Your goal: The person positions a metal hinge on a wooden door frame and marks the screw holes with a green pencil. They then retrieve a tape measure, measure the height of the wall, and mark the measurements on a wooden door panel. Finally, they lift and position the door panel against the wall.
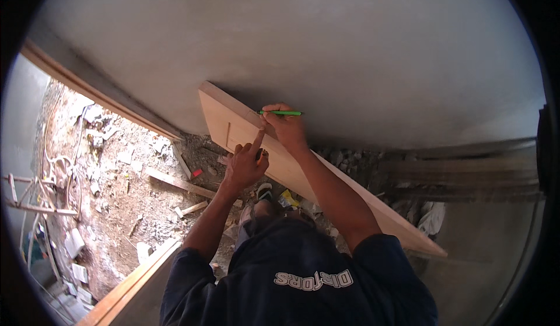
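A pale wooden door (219, 117) with a recessed panel stands on its long edge near the wall, running from upper left to lower right. My right hand (287, 130) pinches a green pencil or pen (286, 113) at the door's upper edge, its tip pointing left. Just below, my left hand (244, 165) lies against the door's face with the index finger stretched up to that edge. Its other fingers curl round a small black and orange object (260, 154), mostly hidden, whose kind I cannot make out.
A grey plastered wall (350, 46) rises behind the door. Wooden door frames (131, 105) edge an opening on the left. Rubble, offcuts such as a wooden strip (178, 182), and a metal rack (44, 196) lie beyond. Stacked boards (466, 171) are at the right.
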### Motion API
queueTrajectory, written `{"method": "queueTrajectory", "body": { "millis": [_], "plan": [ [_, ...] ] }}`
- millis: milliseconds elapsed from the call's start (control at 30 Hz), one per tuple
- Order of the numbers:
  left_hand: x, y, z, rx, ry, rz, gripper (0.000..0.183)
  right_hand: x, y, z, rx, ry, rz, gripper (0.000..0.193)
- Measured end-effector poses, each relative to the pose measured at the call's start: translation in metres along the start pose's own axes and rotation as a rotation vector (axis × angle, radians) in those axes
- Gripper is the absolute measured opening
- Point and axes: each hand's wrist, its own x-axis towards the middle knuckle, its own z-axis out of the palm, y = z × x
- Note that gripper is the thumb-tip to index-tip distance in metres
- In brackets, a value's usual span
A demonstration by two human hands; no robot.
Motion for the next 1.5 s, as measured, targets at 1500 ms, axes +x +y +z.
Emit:
{"method": "queueTrajectory", "body": {
  "millis": [1500],
  "plan": [
    [-0.006, 0.001, 0.007, -0.142, 0.067, -0.105, 0.068, -0.023, -0.086, 0.020, 0.654, 0.020, 0.393, 0.045]
  ]
}}
